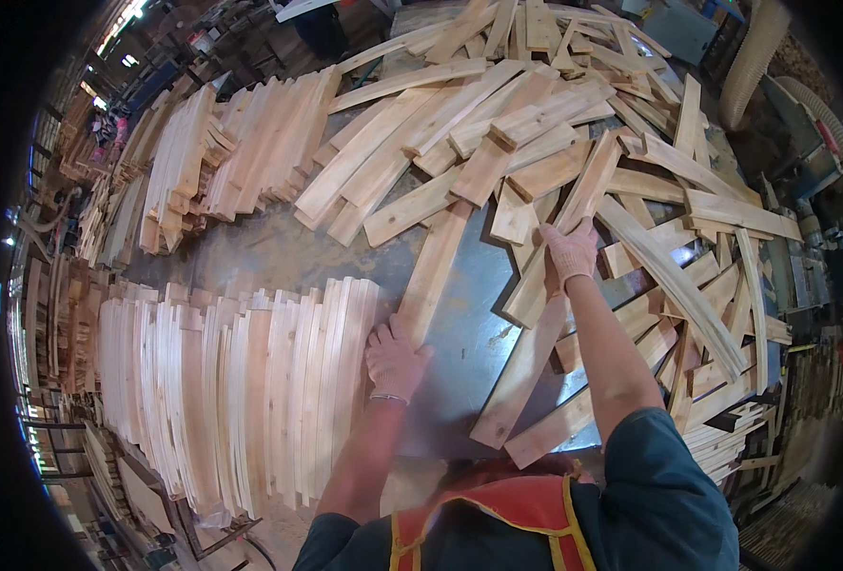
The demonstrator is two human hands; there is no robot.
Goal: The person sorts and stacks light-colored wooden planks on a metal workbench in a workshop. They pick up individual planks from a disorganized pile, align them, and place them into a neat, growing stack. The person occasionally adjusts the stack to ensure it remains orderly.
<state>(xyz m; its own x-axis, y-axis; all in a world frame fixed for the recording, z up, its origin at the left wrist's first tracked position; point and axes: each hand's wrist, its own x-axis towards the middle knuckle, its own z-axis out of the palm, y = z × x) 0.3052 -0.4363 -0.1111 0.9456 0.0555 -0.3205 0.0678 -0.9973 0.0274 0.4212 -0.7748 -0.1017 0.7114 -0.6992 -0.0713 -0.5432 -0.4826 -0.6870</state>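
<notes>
My left hand [398, 362], in a pale pinkish glove, rests with fingers apart against the right end of a row of upright boards [279, 381]. Just beyond it, the near end of a long flat board [438, 262] meets the fingers. Farther right, my right hand [571, 251], gloved likewise, has its fingers closed over the edges of a narrow wooden board [595, 181] that slants away from me. Below that wrist another board [521, 376] lies slanted on the metal tabletop [474, 314]. The undersides of both hands are hidden.
A jumbled heap of loose boards [536, 119] covers the far and right parts of the table. More boards stand in stacked rows [269, 143] at the far left. A ribbed hose [754, 62] hangs at the far right beside machinery.
</notes>
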